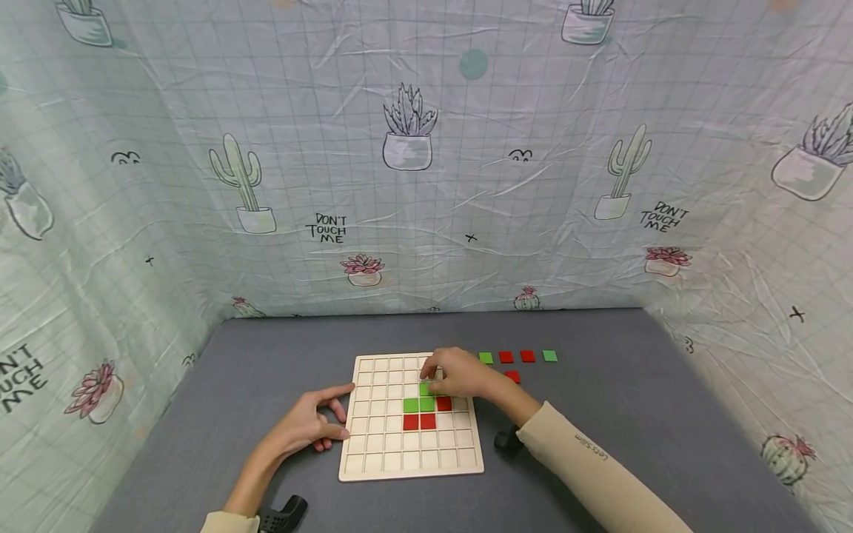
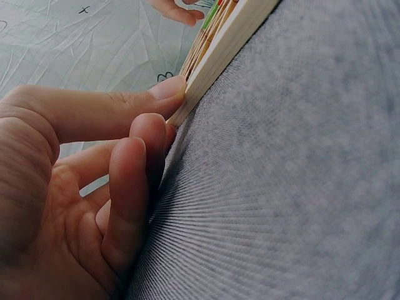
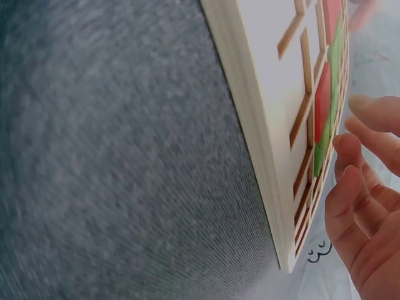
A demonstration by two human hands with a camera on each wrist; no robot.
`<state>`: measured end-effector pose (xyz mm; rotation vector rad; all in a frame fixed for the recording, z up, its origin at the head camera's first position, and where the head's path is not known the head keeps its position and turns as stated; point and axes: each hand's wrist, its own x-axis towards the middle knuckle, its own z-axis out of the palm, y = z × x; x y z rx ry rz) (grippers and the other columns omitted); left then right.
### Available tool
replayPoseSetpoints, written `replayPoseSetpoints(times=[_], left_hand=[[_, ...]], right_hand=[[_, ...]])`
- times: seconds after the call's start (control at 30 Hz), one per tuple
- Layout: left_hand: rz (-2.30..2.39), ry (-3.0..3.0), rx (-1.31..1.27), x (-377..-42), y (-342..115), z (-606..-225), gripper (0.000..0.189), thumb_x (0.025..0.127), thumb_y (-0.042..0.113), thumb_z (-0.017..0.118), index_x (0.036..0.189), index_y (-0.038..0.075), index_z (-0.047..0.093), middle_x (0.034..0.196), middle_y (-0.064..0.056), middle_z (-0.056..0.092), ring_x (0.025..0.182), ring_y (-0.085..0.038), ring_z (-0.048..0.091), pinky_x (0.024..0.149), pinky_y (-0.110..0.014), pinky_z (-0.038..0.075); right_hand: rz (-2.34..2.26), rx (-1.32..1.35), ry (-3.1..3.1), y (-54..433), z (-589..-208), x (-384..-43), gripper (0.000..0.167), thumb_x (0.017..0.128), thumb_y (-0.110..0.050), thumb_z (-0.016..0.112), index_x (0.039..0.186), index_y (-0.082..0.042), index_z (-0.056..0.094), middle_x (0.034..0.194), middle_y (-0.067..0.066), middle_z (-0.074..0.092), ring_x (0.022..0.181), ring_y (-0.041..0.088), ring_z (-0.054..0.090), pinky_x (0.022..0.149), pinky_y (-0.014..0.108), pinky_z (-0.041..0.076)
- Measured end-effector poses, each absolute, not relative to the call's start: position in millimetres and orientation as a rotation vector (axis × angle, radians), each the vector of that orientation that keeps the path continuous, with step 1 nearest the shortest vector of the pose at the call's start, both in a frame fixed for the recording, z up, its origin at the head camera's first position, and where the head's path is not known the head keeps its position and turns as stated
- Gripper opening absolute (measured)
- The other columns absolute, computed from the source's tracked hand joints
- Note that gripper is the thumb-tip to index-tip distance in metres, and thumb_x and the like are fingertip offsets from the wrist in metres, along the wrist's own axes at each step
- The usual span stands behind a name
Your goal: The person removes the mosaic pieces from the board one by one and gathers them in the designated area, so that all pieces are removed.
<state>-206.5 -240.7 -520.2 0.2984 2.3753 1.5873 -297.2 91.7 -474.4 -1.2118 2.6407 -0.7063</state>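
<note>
While the left hand is touching the wooden board, the right hand is reaching over it

Lying flat on the grey worktop, the board is showing a grid of shallow square cells. Near its centre, 1 green tile is sitting farthest toward 12 o'clock, partly hidden by the right hand. Next toward 6 o'clock, 2 green tiles and 1 red tile are forming a row, the red at its 3 o'clock end. Below that row, again toward 6 o'clock, 2 more red tiles are lying side by side.

At 9 o'clock, the left hand is resting against the board's edge, index finger and thumb extending to it, the other fingers loosely bending; it is not gripping. The right hand is bending its fingers near the first green tile; I cannot tell whether it is pinching anything. Off the board at 2 o'clock, 5 loose tiles, 3 red and 2 green, are lying on the worktop, 4 of them lining up. At 12 o'clock, a cactus-print cloth is hanging behind.
</note>
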Motion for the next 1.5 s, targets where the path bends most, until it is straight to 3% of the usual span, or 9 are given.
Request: replayPoseSetpoints(times=[0.43, 1.23, 1.5], left_hand=[[1.578, 2.382, 0.31, -206.2, -241.0, -519.1, 0.088, 0.078, 0.005, 0.085, 0.155, 0.002, 0.044, 0.095, -0.015, 0.062, 0.049, -0.012, 0.057, 0.043, -0.03, 0.052], [1.552, 2.414, 0.308, -205.9, -240.3, -522.5, 0.087, 0.078, 0.006, 0.086, 0.155, 0.002, 0.046, 0.094, -0.011, 0.062, 0.049, -0.012, 0.057, 0.044, -0.032, 0.053], [1.57, 2.4, 0.315, -206.2, -240.6, -520.6, 0.087, 0.077, 0.005, 0.086, 0.154, 0.001, 0.046, 0.093, -0.012, 0.062, 0.048, -0.011, 0.057, 0.043, -0.031, 0.053]], right_hand=[[-0.616, -1.221, 2.676, 87.4, -476.2, -293.7, 0.017, 0.092, -0.016, 0.077, 0.109, -0.016, 0.079, 0.109, -0.001, 0.074, 0.091, 0.013, 0.066, 0.082, 0.03, 0.054], [-0.624, -1.185, 2.651, 84.3, -475.5, -296.4, 0.015, 0.09, -0.013, 0.078, 0.103, -0.019, 0.074, 0.096, -0.005, 0.071, 0.079, 0.006, 0.059, 0.073, 0.025, 0.05], [-0.624, -1.178, 2.648, 84.6, -474.1, -295.6, 0.015, 0.092, -0.012, 0.075, 0.105, -0.019, 0.073, 0.1, -0.004, 0.072, 0.08, 0.007, 0.06, 0.074, 0.027, 0.05]])
